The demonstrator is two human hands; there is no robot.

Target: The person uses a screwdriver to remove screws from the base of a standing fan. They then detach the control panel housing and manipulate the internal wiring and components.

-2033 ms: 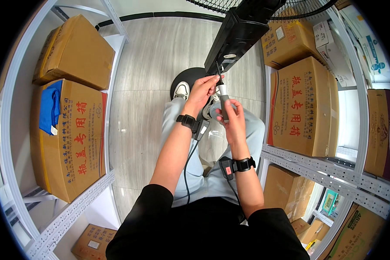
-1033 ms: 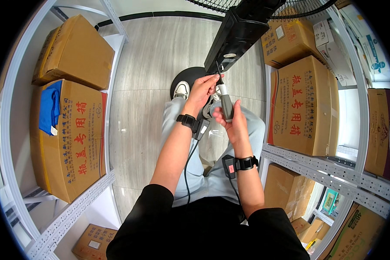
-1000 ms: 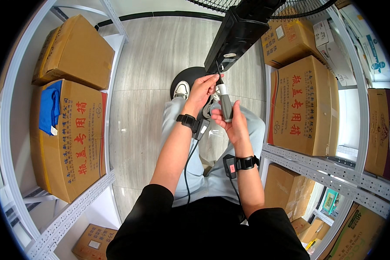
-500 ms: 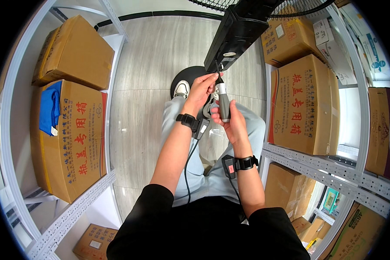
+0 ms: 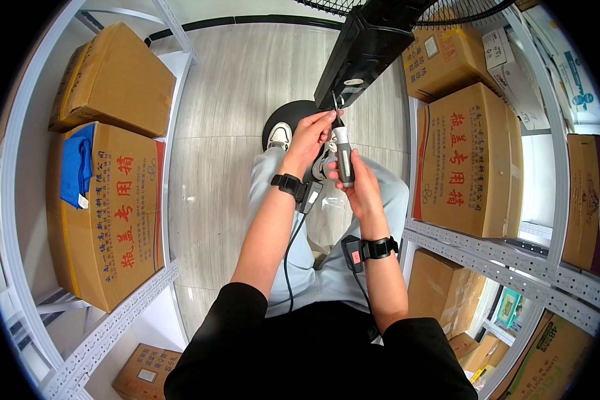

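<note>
My right hand (image 5: 363,189) is closed round the grey handle of a screwdriver (image 5: 345,160), thumb on one side and fingers on the other. The screwdriver points up and away, its thin dark shaft reaching the lower end of a black fan's housing (image 5: 361,63). Close to that end, my left hand (image 5: 308,139) pinches the shaft between thumb and fingers. Whether the tip sits in a screw is too small to tell. Under the housing lies the fan's round black base (image 5: 288,115), partly covered by my shoes and hands.
Metal shelving stands on both sides, its perforated right beam (image 5: 500,263) near my right arm. Cardboard boxes fill the shelves, among them a left box (image 5: 123,267) with a blue cloth (image 5: 78,167) on top. The fan's wire guard (image 5: 327,7) shows at the top. Cables run from both wristbands.
My right thumb and fingers have shifted slightly on the handle, and the screwdriver seems turned a little. My left hand stays in place at the shaft.
</note>
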